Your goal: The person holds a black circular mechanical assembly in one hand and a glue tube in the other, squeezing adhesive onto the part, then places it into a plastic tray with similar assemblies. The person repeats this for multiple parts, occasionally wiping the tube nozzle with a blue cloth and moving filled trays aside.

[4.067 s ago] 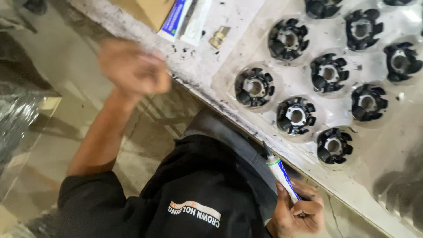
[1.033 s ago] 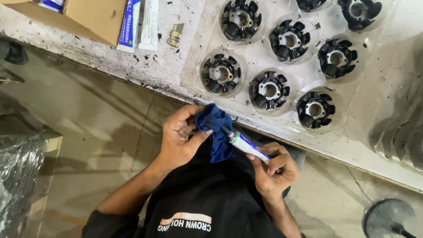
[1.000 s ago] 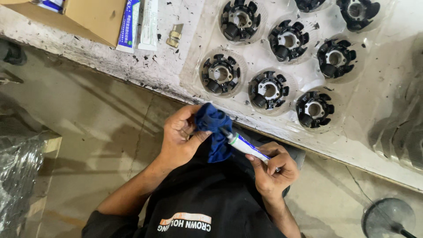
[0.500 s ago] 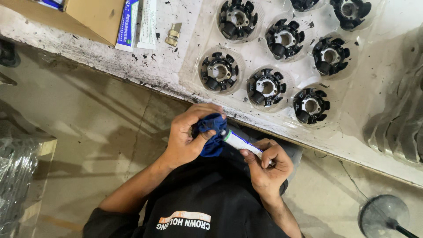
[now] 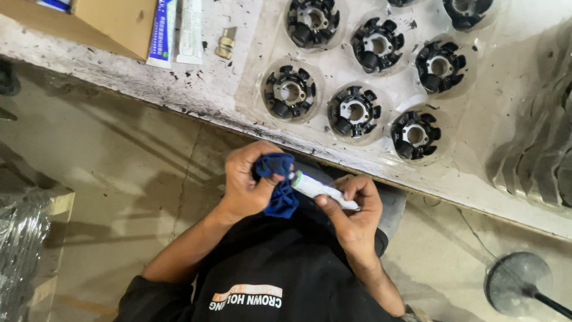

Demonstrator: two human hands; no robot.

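My left hand (image 5: 244,188) grips a bunched blue cloth (image 5: 277,200) just below the bench edge. My right hand (image 5: 354,217) holds a small white tube (image 5: 319,188) by its rear end. The tube's nozzle end points left and presses into the cloth. Both hands are close to my chest, over my black shirt. Above them, on the bench, a white moulded tray (image 5: 476,119) holds several black round toothed parts (image 5: 353,112), each in its own pocket.
A cardboard box (image 5: 113,21), two flat tube packs (image 5: 161,30) and a small brass fitting (image 5: 225,43) lie on the dirty bench at the upper left. Ribbed metal parts (image 5: 536,167) are at the right. A round stand base (image 5: 518,283) sits on the floor.
My left hand, earlier raised and holding nothing, now has the blue cloth. Both hands have come up nearer the bench edge, and the cloth has closed around the tube's tip.
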